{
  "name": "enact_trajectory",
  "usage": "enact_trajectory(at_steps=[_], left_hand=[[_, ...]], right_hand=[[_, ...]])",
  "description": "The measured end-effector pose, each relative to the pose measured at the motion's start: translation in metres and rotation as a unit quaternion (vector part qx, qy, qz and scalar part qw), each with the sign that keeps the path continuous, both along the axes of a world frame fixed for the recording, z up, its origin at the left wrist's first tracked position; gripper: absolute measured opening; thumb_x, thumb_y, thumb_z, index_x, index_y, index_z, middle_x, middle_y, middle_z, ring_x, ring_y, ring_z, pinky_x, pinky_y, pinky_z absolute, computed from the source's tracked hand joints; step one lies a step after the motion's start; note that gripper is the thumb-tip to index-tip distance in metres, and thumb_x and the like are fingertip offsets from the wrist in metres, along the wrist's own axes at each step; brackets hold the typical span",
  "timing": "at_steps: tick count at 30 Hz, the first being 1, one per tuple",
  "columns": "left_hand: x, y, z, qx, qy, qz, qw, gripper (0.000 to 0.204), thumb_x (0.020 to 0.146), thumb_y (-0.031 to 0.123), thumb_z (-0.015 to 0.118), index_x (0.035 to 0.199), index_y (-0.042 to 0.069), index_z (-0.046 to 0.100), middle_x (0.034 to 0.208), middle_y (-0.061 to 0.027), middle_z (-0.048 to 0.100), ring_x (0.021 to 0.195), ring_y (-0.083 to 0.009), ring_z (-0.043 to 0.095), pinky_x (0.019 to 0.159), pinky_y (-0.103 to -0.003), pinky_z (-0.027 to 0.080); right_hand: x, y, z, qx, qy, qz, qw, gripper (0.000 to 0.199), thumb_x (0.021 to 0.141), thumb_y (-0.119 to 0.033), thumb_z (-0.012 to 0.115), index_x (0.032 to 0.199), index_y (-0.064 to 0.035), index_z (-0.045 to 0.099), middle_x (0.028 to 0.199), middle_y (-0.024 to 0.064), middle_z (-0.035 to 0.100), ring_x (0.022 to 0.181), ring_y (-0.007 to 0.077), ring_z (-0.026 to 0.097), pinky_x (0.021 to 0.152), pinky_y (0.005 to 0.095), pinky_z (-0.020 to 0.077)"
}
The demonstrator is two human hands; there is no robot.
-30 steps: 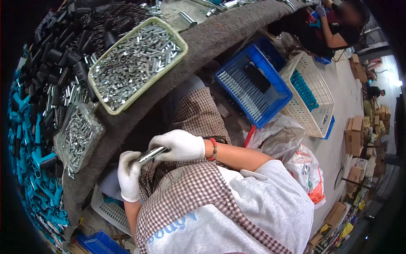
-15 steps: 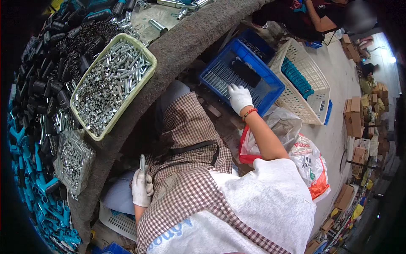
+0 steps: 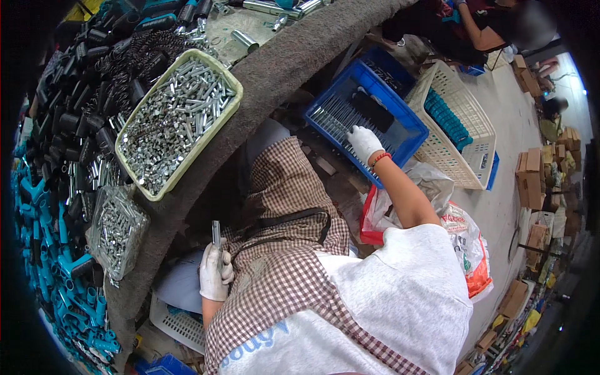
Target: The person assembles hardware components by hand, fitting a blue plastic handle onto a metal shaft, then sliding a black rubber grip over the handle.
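Note:
My left hand [image 3: 215,276], in a white glove, is closed round a short shiny metal tube [image 3: 216,234] that stands upright out of the fist beside my checked apron [image 3: 294,181]. My right hand [image 3: 364,144], also gloved, reaches into a blue crate [image 3: 409,149] on the right. Its fingers are bent together on the thin metal rods [image 3: 334,117] lying side by side in there; what they pinch is hidden beneath the glove. A dark block-like object [image 3: 373,111] rests on the rods beyond that hand.
The bench [image 3: 275,69] at left carries a pale tray [image 3: 164,187] of small metal pins, a clear bag [image 3: 119,231] of similar parts, and heaps of black and teal pieces. Right of the blue crate stand a white crate [image 3: 481,125] and plastic bags [image 3: 465,250]. Another person [image 3: 478,34] sits beyond.
The whole view has shifted slightly, so things appear farther right. My left hand with the tube is a little higher. The right hand stays at about the same place over the rods.

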State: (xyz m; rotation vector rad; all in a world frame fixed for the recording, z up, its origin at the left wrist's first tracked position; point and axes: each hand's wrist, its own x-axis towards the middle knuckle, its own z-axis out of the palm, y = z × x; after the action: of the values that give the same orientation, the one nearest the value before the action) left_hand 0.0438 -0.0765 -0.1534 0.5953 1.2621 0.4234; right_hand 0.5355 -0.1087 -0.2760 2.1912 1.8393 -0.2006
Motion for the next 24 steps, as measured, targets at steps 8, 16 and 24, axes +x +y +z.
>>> enact_trajectory(at_steps=[8,16,24], left_hand=[[-0.003,0.004,0.014,-0.001,-0.093,0.012,0.996,0.034,0.1,0.034,0.046,0.117,0.005,0.05,0.073,-0.0007,0.051,0.043,-0.0046,0.033,0.037,-0.019,0.025],[0.01,0.013,0.044,0.402,0.239,-0.282,0.838,0.039,0.086,0.024,0.065,0.118,0.005,0.054,0.084,-0.0109,0.064,0.071,-0.022,0.064,0.065,-0.033,0.049],[0.015,0.009,0.08,0.396,0.258,-0.277,0.837,0.035,0.083,0.027,0.068,0.113,0.013,0.056,0.098,-0.0101,0.066,0.086,-0.0297,0.066,0.075,-0.039,0.052]], right_hand=[[0.004,0.005,0.01,0.074,0.041,0.002,0.996,0.013,0.085,-0.006,0.054,0.094,-0.0052,0.062,0.093,0.0163,0.065,0.09,0.0325,0.066,0.078,0.0411,0.0537],[-0.141,0.029,0.179,0.315,0.672,-0.218,0.634,0.038,0.091,-0.004,0.059,0.128,-0.0007,0.05,0.099,0.0059,0.06,0.077,0.0098,0.058,0.069,0.0224,0.0492],[-0.221,0.035,0.185,0.276,0.811,-0.151,0.493,0.051,0.093,-0.007,0.056,0.14,-0.0009,0.037,0.102,0.006,0.059,0.081,0.008,0.059,0.067,0.0178,0.0473]])
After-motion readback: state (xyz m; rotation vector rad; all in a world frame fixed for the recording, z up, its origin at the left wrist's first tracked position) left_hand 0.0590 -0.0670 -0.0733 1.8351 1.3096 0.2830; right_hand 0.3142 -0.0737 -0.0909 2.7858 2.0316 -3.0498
